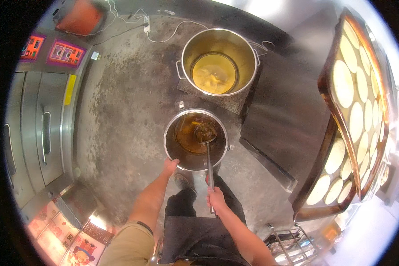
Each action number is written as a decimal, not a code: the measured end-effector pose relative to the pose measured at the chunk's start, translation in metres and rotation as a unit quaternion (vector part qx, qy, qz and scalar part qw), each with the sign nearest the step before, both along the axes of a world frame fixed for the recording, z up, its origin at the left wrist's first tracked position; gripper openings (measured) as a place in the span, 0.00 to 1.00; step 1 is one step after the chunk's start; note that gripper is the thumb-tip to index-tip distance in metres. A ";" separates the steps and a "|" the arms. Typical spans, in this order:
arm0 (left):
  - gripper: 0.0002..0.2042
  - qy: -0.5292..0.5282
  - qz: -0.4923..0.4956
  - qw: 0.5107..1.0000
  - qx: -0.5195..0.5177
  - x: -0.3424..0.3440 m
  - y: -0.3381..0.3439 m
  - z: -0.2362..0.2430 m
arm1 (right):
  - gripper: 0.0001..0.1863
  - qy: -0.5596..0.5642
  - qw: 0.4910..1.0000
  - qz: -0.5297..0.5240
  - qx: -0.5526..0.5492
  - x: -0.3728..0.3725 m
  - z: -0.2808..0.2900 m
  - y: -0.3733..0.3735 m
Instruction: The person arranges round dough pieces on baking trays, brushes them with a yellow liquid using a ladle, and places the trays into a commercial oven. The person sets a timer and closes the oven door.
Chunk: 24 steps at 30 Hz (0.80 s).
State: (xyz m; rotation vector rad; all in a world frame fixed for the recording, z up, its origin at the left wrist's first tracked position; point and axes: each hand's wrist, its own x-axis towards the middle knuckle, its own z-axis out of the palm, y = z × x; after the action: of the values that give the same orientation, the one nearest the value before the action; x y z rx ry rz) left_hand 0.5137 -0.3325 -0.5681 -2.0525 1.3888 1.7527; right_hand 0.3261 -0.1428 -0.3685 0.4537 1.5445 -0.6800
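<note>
The large far pot (pixel 208 42), with yellow liquid (pixel 215 66) in it, stands beyond the smaller near pot (pixel 186 157), inside which our long ladle (pixel 210 168) holds a dark, wet mass (pixel 205 131) (what it is, we can't tell). We seem to be at the scooping step: our right hand (pixel 216 198) is wrapped round the ladle's handle and our left hand (pixel 170 165) is clamped on the near pot's rim. The next move calls for a level lift, clear of that rim.

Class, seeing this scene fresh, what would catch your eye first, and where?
Trays of pale rounds stand out at the right. In the middle, the right hand holds a ladle in the nearer metal pot, the left hand on its rim. A second pot, its contents yellowish, stands beyond.
</note>
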 end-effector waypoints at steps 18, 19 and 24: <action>0.25 0.089 -0.029 0.940 0.327 0.025 -0.020 -0.024 | 0.15 -0.031 0.998 -0.034 -0.049 -0.021 -0.020 0.027; 0.25 0.090 -0.024 0.944 0.316 0.023 -0.019 -0.020 | 0.15 -0.023 0.998 -0.028 -0.054 -0.023 -0.019 0.027; 0.25 0.081 -0.058 0.950 0.295 0.005 -0.016 0.008 | 0.14 -0.034 0.998 -0.015 -0.041 -0.030 -0.003 0.022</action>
State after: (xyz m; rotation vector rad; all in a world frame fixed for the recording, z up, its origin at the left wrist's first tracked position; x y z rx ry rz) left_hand 0.5185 -0.3486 -0.5598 -1.5073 0.8384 2.0046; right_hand 0.2964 -0.1206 -0.3719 0.4343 1.4428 -0.7423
